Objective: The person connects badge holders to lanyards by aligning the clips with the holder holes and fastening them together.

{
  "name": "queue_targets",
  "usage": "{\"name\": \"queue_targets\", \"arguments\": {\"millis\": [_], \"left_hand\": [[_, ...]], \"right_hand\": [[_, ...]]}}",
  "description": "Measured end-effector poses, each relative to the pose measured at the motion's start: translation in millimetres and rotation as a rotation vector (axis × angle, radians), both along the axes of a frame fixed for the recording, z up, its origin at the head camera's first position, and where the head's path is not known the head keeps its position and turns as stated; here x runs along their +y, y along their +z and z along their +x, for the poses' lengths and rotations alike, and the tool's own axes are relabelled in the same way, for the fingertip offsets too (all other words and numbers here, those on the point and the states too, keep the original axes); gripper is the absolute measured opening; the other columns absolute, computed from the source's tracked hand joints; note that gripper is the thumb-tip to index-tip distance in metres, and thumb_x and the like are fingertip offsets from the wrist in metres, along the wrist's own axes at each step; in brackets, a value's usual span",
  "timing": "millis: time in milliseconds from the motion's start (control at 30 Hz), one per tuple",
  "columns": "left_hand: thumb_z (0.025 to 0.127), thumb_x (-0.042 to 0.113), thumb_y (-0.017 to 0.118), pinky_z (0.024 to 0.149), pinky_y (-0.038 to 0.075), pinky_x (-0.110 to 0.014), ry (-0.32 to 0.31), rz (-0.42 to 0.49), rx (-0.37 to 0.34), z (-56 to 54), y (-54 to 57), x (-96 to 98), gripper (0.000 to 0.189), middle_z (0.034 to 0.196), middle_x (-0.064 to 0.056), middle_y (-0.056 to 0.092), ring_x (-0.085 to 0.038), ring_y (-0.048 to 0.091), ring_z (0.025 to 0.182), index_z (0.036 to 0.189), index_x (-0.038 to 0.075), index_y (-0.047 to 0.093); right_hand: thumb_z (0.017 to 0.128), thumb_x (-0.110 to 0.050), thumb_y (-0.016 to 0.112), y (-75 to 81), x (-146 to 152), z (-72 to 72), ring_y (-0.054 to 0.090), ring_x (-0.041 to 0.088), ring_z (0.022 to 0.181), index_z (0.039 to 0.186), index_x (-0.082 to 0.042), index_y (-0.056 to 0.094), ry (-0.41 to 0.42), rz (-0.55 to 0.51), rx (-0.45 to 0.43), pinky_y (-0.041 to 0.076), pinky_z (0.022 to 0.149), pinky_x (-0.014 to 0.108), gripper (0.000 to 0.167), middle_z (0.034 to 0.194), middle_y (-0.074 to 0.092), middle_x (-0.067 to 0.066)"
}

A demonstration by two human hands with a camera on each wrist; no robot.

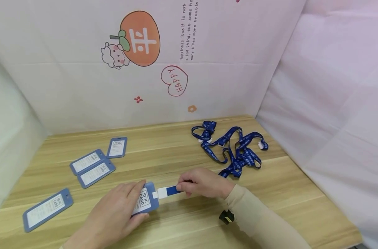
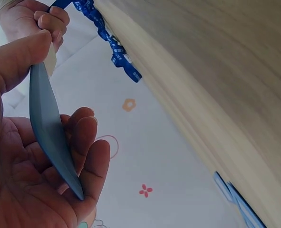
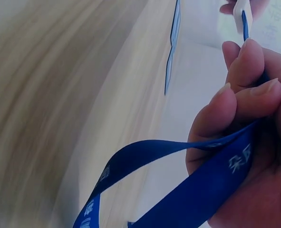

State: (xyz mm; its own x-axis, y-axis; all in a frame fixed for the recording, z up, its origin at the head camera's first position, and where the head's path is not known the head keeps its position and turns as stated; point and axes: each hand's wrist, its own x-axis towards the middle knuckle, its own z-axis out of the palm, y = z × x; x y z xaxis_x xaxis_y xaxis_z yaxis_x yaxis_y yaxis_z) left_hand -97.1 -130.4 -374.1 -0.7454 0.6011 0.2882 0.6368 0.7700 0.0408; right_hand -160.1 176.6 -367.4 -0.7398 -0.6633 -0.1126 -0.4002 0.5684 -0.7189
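Observation:
My left hand [image 1: 117, 210] grips a blue card holder [image 1: 151, 197] by its long edges, thumb on one side and fingers on the other, as the left wrist view [image 2: 47, 128] also shows. A white clip [image 1: 162, 193] at the end of a blue lanyard [image 1: 172, 190] meets the holder's slotted end. Pinching that strap just past the clip is my right hand [image 1: 204, 183]. In the right wrist view the rest of the lanyard [image 3: 192, 190] passes through the curled fingers and hangs in a loop below them. The strap between both hands looks straight.
Several blue card holders [image 1: 96, 173] lie on the left of the wooden table [image 1: 164, 148]. A tangle of blue lanyards [image 1: 238, 152] is at the back right. Near my right forearm is a small black item [image 1: 227, 217]. Printed cloth [image 1: 226, 69] rises behind the table.

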Motion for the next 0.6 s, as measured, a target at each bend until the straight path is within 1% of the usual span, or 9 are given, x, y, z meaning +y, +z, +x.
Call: {"name": "queue_targets", "arguments": {"millis": [133, 333, 467, 600], "left_hand": [[0.089, 0.056, 0.077, 0.096, 0.060, -0.042, 0.001, -0.002, -0.009, 0.1, 0.1, -1.7, 0.083, 0.132, -0.013, 0.069, -0.023, 0.067, 0.112, 0.147, 0.000, 0.055], [0.087, 0.054, 0.080, 0.095, 0.060, -0.043, 0.009, 0.002, -0.003, 1.0, 2.0, -2.2, 0.084, 0.132, -0.014, 0.069, -0.024, 0.068, 0.113, 0.146, -0.001, 0.055], [0.087, 0.054, 0.080, 0.095, 0.060, -0.043, 0.005, 0.009, 0.006, 1.9, 2.4, -4.3, 0.084, 0.132, -0.014, 0.069, -0.025, 0.068, 0.113, 0.146, -0.001, 0.056], [0.088, 0.054, 0.078, 0.096, 0.060, -0.043, 0.011, 0.009, -0.001, 2.6, 2.5, -6.9, 0.083, 0.133, -0.014, 0.069, -0.025, 0.068, 0.114, 0.147, 0.000, 0.055]], "right_hand": [[0.107, -0.034, 0.060, 0.2, 7, -3.4, 0.044, 0.004, 0.057, 0.100, -0.023, 0.074, -0.003, 0.017, 0.012, 0.037, 0.051, 0.020, 0.019, 0.078, 0.067, -0.012], [0.107, -0.035, 0.059, 1.4, 17, -7.3, 0.047, 0.003, 0.060, 0.098, -0.023, 0.074, -0.024, 0.038, 0.030, 0.039, 0.053, 0.020, 0.021, 0.080, 0.069, -0.013], [0.107, -0.036, 0.059, 1.2, 24, -9.2, 0.048, 0.003, 0.061, 0.097, -0.027, 0.072, -0.029, 0.045, 0.059, 0.039, 0.053, 0.020, 0.019, 0.081, 0.069, -0.014], [0.108, -0.034, 0.059, 1.5, 29, -11.0, 0.049, 0.005, 0.062, 0.097, -0.025, 0.072, -0.021, 0.038, 0.074, 0.040, 0.054, 0.020, 0.019, 0.082, 0.069, -0.013]]}}
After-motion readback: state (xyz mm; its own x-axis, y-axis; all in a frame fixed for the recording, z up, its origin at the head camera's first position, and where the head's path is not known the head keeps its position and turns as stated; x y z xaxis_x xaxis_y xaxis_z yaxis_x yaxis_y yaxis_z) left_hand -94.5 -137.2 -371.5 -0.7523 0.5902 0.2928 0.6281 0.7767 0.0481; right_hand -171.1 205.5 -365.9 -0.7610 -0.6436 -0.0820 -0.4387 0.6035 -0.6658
